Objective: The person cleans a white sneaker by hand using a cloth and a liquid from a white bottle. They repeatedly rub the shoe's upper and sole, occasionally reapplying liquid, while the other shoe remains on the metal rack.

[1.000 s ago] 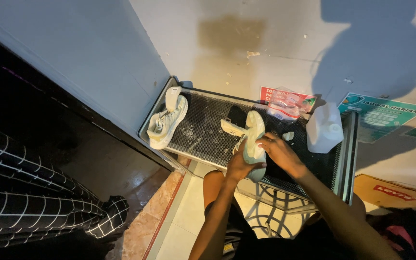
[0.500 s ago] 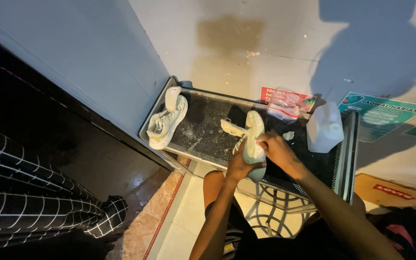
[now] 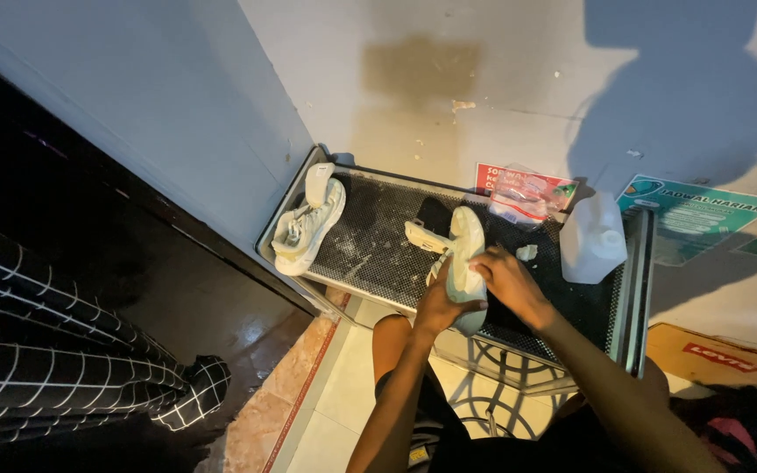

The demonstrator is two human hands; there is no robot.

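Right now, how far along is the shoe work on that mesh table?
One white shoe lies apart at the mesh table's far left, looking finished with. The second shoe is in hand, held by the left hand and right hand. The white jug stands untouched.

Small shoe-cleaning workshop corner: a wet metal mesh table [image 3: 378,229] against a stained wall [image 3: 413,79], a white jug [image 3: 592,238] at its right edge, posters [image 3: 692,217] above.
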